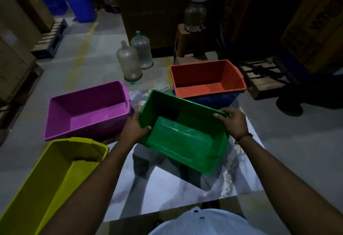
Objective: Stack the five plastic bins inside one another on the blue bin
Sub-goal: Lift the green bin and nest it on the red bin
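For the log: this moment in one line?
left hand, right hand hold green bin | orange bin in blue bin | purple bin, yellow bin unstacked

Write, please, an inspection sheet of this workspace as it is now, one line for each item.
Surface: marbled sheet on a grey floor.
Job's things: red bin nested in blue bin; green bin lifted and tilted; purple bin and yellow bin stand apart at the left.
Clutter: two water jugs beyond the purple bin.
Grippers: left hand and right hand grip opposite rims of the green bin.
Cables: nothing seen.
Surroundings: stool bearing a water dispenser, pallet, cardboard boxes; dim light.
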Tool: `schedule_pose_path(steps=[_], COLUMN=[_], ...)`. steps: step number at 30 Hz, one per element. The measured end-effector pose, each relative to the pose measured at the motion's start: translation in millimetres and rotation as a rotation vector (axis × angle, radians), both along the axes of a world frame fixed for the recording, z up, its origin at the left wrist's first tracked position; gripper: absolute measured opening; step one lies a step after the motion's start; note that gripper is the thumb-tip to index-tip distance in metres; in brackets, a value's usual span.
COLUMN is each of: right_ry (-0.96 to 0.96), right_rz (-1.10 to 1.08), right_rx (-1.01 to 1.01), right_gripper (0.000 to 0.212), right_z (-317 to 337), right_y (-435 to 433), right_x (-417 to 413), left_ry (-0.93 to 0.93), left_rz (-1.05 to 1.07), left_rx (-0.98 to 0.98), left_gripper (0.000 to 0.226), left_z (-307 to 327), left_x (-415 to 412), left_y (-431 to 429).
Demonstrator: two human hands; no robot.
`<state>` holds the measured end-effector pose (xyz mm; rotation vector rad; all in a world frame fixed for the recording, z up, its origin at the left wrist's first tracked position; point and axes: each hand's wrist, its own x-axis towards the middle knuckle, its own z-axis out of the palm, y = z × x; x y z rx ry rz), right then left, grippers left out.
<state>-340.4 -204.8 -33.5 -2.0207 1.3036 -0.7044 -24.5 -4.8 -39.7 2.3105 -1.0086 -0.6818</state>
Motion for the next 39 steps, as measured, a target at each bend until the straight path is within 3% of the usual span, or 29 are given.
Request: schedule_pose_path(steps=[2, 4, 6, 8, 10, 12, 15, 18, 20, 22, 24, 26, 29, 33, 37, 39], right_ry=[-0.004, -0.007, 0.004, 0.02, 0.065, 0.116, 0.054, -0.185, -0.368, -0.508, -0.579, -0.54, -0.44, -0.512, -0.507, -0.41], right_rz=[0.009, 0.021, 0.025, 0.026, 0.05, 0.124, 0.243, 0.3, 0.311, 0.304, 0.317, 0.375, 0.417, 0.335, 0.392, 0.371], right_rx=[0.104, 0.206, 0.293, 0.374, 0.42, 0.436, 0.537, 0.783, 0.916, 1.007, 1.045, 1.03, 1.04, 1.002, 0.975, 1.003], right_gripper=[0.02, 0.019, 0.019, 0.013, 0.007, 0.013, 0.034, 0.03, 0.02, 0.022, 0.036, 0.049, 0.059, 0.051, 0.023, 0.031], right_z=[-3, -7, -9, -9, -8, -6, 4, 17, 23, 32, 40, 49, 66, 79, 83, 80], right_y=[-4, -6, -6, -5, -3, -2, -2, 1, 5, 12, 17, 23, 32, 34, 34, 37], right_x=[-1, -2, -4, -4, -4, -3, 0, 5, 12, 22, 32, 42, 54, 63, 64, 62], left_ry=[-0.145, -0.299, -0.401, -0.415, -0.408, -0.44, -0.449, -0.299, -0.106, 0.088, 0.242, 0.321, 0.485, 0.571, 0.639, 0.677], left_rz=[-0.162, -0.493, -0.73, -0.785, -0.753, -0.691, -0.499, -0.224, -0.091, -0.052, -0.02, 0.047, 0.115, 0.089, 0.119, 0.192], left_rx=[0.065, 0.054, 0.023, -0.03, -0.141, -0.266, -0.385, -0.38, -0.372, -0.399, -0.449, -0.494, -0.566, -0.577, -0.542, -0.558], left_gripper=[0.111, 0.113, 0.102, 0.069, 0.033, 0.026, 0.062, 0.107, 0.117, 0.107, 0.087, 0.08, 0.085, 0.071, 0.033, 0.033], left_z=[-3, -3, 0, -8, -12, -14, -9, 1, 7, 16, 22, 32, 53, 79, 92, 98], left_x=[-9, -24, -38, -38, -35, -31, -23, -11, -9, -13, -15, -18, -21, -26, -25, -20], left_y=[8, 19, 26, 30, 32, 35, 45, 61, 67, 68, 65, 63, 62, 63, 69, 72])
